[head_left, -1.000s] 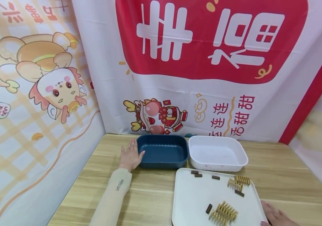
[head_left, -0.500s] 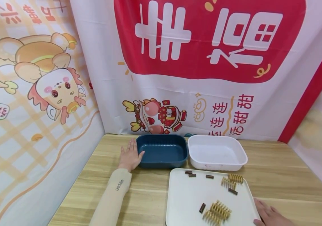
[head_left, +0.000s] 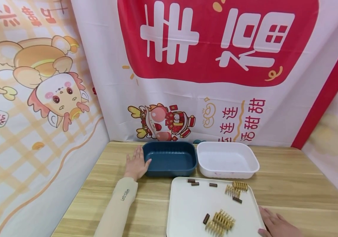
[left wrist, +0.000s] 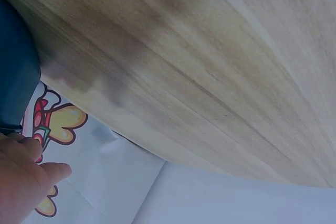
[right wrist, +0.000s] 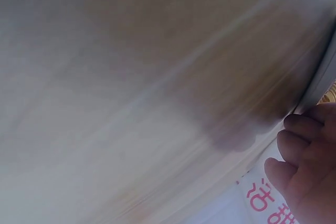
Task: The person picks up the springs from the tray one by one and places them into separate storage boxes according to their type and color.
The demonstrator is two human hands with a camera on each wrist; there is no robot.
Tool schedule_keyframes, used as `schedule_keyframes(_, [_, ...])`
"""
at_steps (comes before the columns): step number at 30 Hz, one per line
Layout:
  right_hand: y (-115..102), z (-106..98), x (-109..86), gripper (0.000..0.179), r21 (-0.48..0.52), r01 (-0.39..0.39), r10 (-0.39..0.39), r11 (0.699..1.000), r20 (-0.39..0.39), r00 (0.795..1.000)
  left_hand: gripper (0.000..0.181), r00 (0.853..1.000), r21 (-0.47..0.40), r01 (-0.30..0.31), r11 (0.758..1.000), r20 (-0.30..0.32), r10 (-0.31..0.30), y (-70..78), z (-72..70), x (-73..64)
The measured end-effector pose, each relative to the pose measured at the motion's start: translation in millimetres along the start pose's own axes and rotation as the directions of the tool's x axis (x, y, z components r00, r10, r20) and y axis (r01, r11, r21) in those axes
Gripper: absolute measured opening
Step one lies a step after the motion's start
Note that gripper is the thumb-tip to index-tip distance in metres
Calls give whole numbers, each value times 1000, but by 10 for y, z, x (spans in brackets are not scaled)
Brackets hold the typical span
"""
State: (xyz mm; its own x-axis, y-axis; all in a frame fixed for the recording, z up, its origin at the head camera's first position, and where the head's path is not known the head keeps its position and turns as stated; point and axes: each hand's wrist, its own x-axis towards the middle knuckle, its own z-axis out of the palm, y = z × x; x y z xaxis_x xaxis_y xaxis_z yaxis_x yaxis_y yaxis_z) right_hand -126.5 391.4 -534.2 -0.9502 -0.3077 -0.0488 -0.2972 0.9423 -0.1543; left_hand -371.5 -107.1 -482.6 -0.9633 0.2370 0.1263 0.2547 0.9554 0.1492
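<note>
A printed cloth (head_left: 121,98) with a red panel hangs behind the wood-grain counter (head_left: 145,204). At the back, a dark blue bin (head_left: 170,172) and a white bin (head_left: 231,174) stand side by side; a white tray (head_left: 186,210) lies in front of them, toward the right. On the tray, gold springs (head_left: 223,220) sit in two clusters, with small dark springs (head_left: 213,185) scattered near them and along the far edge. The hands are well apart: the left hand (head_left: 136,164), fingers extended, touches the blue bin's left end; the right hand (head_left: 277,223) rests its outstretched fingers against the tray's right edge.
</note>
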Motion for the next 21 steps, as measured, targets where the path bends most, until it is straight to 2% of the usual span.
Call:
schedule_keyframes(4, [-58, 6, 36, 77, -38, 4, -5, 999, -12, 1000, 74, 1000, 4, 4, 1000, 9, -4, -14, 1, -3])
schedule_keyframes(8, [-99, 46, 59, 76, -81, 45, -50, 996, -63, 997, 73, 1000, 5, 9, 1000, 16, -10, -21, 7, -2])
schedule_keyframes(13, [-120, 121, 78, 89, -124, 88, -105, 988, -138, 985, 73, 1000, 9, 12, 1000, 23, -12, -12, 0, 6])
schedule_keyframes(15, [-142, 114, 89, 88, -152, 94, -118, 984, -157, 981, 73, 1000, 11, 14, 1000, 19, -15, -6, -12, 5])
schedule_keyframes(18, [-206, -17, 140, 72, -142, 65, -92, 988, -191, 977, 72, 1000, 22, 16, 1000, 11, -17, -4, -19, 1])
schedule_keyframes(21, [-340, -306, 226, 46, -42, -40, 30, 998, -220, 975, 72, 1000, 33, 18, 999, 2, -19, -7, -3, 3])
